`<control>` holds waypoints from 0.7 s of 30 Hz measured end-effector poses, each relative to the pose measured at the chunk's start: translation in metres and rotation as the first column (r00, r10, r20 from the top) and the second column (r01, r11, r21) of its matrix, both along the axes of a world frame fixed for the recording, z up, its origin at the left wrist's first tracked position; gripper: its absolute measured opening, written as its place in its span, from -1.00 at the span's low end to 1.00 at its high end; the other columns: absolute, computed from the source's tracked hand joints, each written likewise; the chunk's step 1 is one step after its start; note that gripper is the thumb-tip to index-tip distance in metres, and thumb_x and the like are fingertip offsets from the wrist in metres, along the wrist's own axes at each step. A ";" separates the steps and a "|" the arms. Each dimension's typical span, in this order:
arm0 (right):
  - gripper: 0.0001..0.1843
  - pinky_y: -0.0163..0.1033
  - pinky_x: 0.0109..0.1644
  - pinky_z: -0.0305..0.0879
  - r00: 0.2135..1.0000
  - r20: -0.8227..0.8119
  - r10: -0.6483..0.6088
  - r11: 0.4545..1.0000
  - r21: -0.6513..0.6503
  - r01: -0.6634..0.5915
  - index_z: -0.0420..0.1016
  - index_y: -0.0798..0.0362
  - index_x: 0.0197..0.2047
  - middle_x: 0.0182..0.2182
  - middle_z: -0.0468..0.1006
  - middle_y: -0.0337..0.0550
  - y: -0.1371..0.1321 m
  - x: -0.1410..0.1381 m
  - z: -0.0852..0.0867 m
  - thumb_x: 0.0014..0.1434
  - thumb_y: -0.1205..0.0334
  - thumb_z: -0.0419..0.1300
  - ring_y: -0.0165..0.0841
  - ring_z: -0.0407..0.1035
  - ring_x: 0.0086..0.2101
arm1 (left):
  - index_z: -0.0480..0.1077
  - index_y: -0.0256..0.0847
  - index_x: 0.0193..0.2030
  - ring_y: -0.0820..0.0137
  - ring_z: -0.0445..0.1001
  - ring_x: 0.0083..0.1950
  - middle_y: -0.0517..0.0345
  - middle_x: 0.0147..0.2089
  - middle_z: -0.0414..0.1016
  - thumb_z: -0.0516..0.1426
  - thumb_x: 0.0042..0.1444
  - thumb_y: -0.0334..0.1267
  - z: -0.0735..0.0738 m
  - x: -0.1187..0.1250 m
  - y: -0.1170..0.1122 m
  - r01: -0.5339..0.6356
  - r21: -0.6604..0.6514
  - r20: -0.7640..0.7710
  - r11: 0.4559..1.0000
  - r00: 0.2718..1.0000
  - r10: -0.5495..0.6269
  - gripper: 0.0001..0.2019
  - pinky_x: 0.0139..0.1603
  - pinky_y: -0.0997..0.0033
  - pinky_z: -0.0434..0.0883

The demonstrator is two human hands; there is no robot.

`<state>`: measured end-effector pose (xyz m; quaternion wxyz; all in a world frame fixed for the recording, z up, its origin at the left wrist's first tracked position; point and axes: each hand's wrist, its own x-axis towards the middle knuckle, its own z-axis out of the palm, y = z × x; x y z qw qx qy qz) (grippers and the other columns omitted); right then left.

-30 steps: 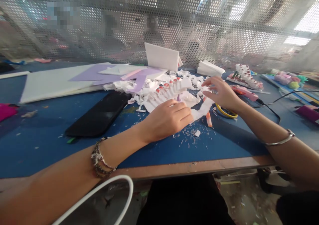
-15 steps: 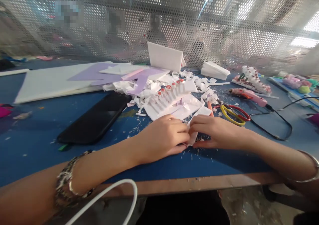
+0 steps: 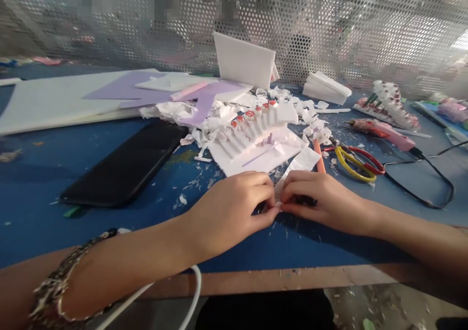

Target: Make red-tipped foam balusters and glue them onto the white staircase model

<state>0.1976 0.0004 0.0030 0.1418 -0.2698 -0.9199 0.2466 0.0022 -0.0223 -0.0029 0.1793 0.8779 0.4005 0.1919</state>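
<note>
My left hand [image 3: 234, 208] and my right hand [image 3: 321, 201] meet at the fingertips on the blue table [image 3: 109, 223], both pinched on a white foam strip [image 3: 300, 163] that runs up and away between them. Just behind the hands stands a white foam model [image 3: 252, 135] with a row of small red-topped posts on it. An orange pencil [image 3: 319, 155] lies beside the strip, to the right of the model.
A black phone [image 3: 127, 164] lies left of the model. Scissors [image 3: 356, 162] with red and yellow handles, a pink glue gun [image 3: 383, 132] with a black cable, foam sheets [image 3: 66, 101], white scraps and a second foam model [image 3: 391, 106] sit around. A perforated metal screen [image 3: 329, 28] closes the back.
My right hand came back from the far scraps to the near table with the strip, and both hands have closed together on it. The view has tilted down a little.
</note>
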 end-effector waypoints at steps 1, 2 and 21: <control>-0.88 -0.37 -0.25 0.25 1.000 0.000 -0.018 1.000 0.004 0.018 0.38 0.09 -0.35 -0.33 0.41 -0.19 0.000 -0.001 0.000 0.16 0.27 0.05 -0.49 0.32 -0.35 | 0.37 -0.24 -0.45 0.43 0.37 -0.29 0.18 -0.34 0.39 0.07 0.07 -0.31 0.000 0.000 0.000 -0.007 0.003 -0.008 1.000 1.000 0.007 -0.88 -0.25 0.43 0.28; -0.87 -0.38 -0.27 0.24 0.999 0.003 -0.035 0.999 0.013 0.035 0.38 0.09 -0.36 -0.35 0.40 -0.20 -0.001 -0.001 -0.001 0.16 0.26 0.05 -0.49 0.32 -0.36 | 0.36 -0.24 -0.45 0.43 0.37 -0.30 0.18 -0.35 0.38 0.07 0.07 -0.31 0.000 0.000 -0.001 -0.016 0.009 -0.021 1.000 1.000 0.016 -0.88 -0.25 0.43 0.28; -0.86 -0.25 -0.08 0.21 0.990 0.137 -0.016 0.996 0.094 0.003 0.39 0.02 -0.22 -0.23 0.40 -0.20 -0.004 0.004 0.004 0.14 0.20 0.10 -0.42 0.35 -0.24 | 0.38 -0.21 -0.21 0.37 0.38 -0.18 0.15 -0.20 0.38 0.11 0.06 -0.28 0.007 -0.011 0.009 0.186 -0.037 -0.096 0.982 0.977 -0.189 -0.85 -0.16 0.40 0.32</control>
